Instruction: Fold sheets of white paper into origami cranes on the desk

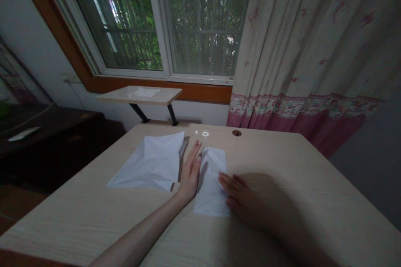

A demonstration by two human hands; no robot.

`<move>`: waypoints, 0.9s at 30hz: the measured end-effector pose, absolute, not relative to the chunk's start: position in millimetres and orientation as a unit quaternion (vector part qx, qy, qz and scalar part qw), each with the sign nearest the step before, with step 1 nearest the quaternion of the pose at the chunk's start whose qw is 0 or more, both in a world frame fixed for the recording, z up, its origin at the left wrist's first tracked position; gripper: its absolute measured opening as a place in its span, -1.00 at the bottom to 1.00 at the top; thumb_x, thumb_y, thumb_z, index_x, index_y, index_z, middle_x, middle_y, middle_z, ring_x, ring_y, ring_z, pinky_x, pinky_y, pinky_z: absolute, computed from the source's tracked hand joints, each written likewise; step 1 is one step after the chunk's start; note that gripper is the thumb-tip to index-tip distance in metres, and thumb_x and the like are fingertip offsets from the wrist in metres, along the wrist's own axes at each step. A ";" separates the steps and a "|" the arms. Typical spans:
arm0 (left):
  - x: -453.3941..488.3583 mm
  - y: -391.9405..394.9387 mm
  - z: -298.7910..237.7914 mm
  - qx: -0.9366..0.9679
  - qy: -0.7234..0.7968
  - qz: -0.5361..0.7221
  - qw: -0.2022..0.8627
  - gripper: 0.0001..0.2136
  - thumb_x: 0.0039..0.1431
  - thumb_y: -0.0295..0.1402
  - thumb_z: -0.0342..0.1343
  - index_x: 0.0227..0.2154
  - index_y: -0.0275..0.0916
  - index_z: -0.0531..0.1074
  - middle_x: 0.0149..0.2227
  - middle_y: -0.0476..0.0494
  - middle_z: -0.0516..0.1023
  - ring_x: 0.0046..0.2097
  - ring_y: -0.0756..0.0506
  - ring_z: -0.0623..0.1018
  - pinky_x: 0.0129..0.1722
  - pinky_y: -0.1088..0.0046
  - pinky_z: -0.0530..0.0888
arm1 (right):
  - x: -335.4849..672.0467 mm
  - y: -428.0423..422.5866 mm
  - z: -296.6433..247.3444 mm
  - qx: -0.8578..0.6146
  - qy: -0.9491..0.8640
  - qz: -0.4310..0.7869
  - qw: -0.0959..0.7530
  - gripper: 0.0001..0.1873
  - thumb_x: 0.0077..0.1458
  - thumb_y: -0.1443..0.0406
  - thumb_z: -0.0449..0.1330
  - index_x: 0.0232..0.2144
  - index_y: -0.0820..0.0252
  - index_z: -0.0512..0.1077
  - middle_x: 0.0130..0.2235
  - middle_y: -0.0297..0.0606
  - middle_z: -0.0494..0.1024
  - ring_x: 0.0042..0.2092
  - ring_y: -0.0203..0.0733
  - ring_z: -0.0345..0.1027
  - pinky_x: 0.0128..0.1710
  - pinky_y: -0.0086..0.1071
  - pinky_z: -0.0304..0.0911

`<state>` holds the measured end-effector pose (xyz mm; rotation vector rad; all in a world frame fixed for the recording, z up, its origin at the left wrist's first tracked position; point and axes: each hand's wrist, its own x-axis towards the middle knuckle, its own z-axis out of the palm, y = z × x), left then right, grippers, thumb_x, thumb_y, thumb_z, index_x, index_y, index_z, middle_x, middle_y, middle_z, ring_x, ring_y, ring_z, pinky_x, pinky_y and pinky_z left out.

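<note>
A folded sheet of white paper [211,200] lies lengthwise on the wooden table [282,154], between my two hands. My left hand [189,175] stands on its edge along the paper's left side, fingers stretched forward. On the right side, my right hand [236,192] rests with its fingers extended and the tips on the paper. Neither hand grips anything. Left of my left hand lies a larger creased white paper [156,160], with its edges lifted from the table.
A small raised shelf [115,94] at the back left bears some white paper [144,92]. A round cable hole [237,133] and a small white ring [205,134] are near the far edge. Behind are a window [203,29] and a floral curtain [291,50].
</note>
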<state>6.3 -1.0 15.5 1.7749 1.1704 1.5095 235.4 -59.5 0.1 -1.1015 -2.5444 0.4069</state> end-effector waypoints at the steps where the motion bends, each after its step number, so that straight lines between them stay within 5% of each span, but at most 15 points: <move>1: 6.2 -0.6 14.9 0.660 0.436 0.551 0.265 -0.58 0.39 -0.16 -0.15 0.24 -0.08 0.23 0.35 -0.08 0.13 0.37 -0.18 0.12 0.36 0.08 0.07 | 234.0 -59.2 -0.6 -0.393 -0.894 0.143 0.157 -0.44 0.37 0.17 -0.07 0.35 0.06 -0.04 0.37 -0.20 0.06 0.37 -0.18 -0.07 0.35 -0.07 -0.14; 7: 6.2 0.4 10.7 0.672 0.453 0.519 0.271 -0.59 0.32 -0.23 -0.04 0.21 -0.08 0.26 0.26 -0.13 0.31 0.31 -0.18 0.26 0.31 0.06 0.17 | 227.6 -59.2 0.5 -0.421 -0.887 0.146 0.119 -0.47 0.33 0.18 0.03 0.30 0.05 0.12 0.33 -0.21 0.17 0.36 -0.13 -0.03 0.35 -0.02 -0.16; 15: 8.5 3.4 1.8 0.754 0.455 0.418 0.225 -0.61 0.21 -0.46 -0.12 0.04 -0.18 0.46 0.13 -0.11 0.48 0.18 -0.14 0.44 0.24 0.16 0.32 | 233.7 -58.1 3.2 -0.427 -0.886 0.095 0.152 -0.51 0.30 0.18 0.06 0.25 0.05 0.23 0.27 -0.24 0.30 0.29 -0.09 0.13 0.33 0.03 -0.09; 21: 11.8 -3.0 1.7 0.804 0.469 0.313 0.188 -0.65 0.19 -0.46 -0.07 -0.09 -0.10 0.54 -0.04 0.01 0.61 -0.01 -0.12 0.59 0.08 0.28 0.49 | 236.2 -51.4 9.2 -0.455 -0.869 0.072 0.181 -0.63 0.29 0.33 0.01 0.06 0.06 0.47 0.05 -0.24 0.56 0.07 -0.09 0.41 0.18 -0.05 0.23; 27: 14.5 -4.9 2.6 0.855 0.439 0.249 0.117 -0.67 0.16 -0.37 0.06 -0.01 -0.16 0.51 0.06 -0.10 0.55 0.08 -0.16 0.53 0.16 0.20 0.41 | 242.5 -45.3 -2.0 -0.450 -0.868 0.071 0.201 -0.61 0.25 0.38 0.00 0.03 0.11 0.49 0.02 -0.22 0.58 0.05 -0.09 0.43 0.14 -0.07 0.28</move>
